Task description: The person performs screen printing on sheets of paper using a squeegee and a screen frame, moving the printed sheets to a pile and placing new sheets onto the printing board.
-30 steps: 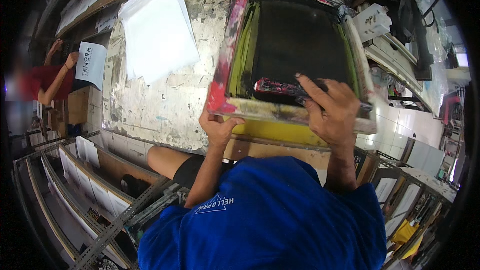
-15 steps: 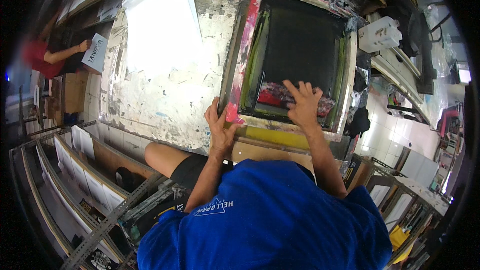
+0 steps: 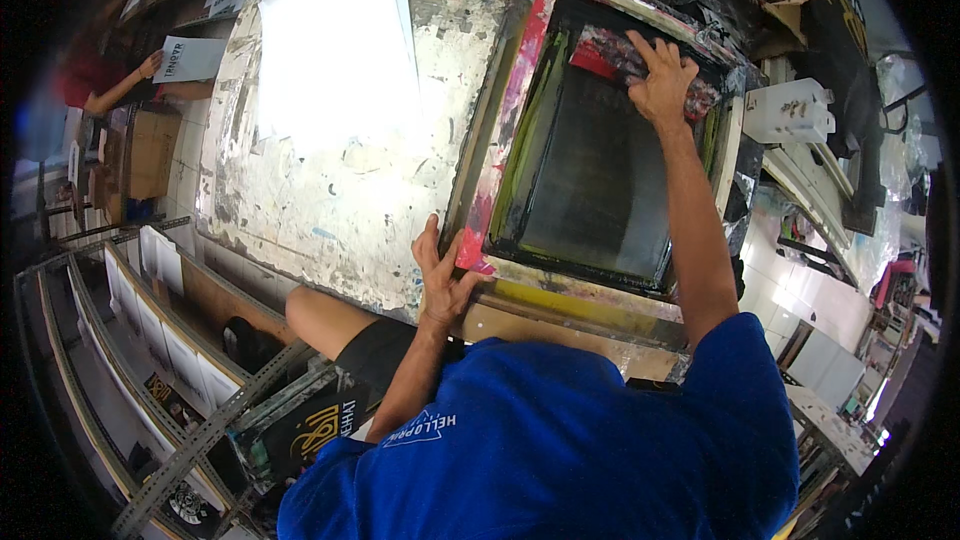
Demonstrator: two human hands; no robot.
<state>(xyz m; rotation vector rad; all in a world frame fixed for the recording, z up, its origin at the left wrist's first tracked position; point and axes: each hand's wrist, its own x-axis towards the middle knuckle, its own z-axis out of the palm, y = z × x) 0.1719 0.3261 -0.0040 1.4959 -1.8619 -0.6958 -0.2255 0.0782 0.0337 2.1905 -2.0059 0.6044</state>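
A screen-printing frame, stained pink and white along its wooden side, lies in front of me on the worktable. Its dark mesh has black ink and green-yellow edges. At the far end of the mesh, my right hand grips a squeegee smeared with red, white and black; the fingers reach over its top. The squeegee's lower edge against the mesh is partly hidden. My left hand holds the frame's near left corner, thumb on the near edge and fingers along the left side.
White sheets are stacked on the paint-spattered table. Right of the frame stands a white plastic container. A rack with panels is at lower left. At far left, a co-worker's hand holds a printed sheet.
My right hand has pushed the squeegee from the near end of the mesh to the far end. My left hand stays at the corner. The co-worker's sheet has turned.
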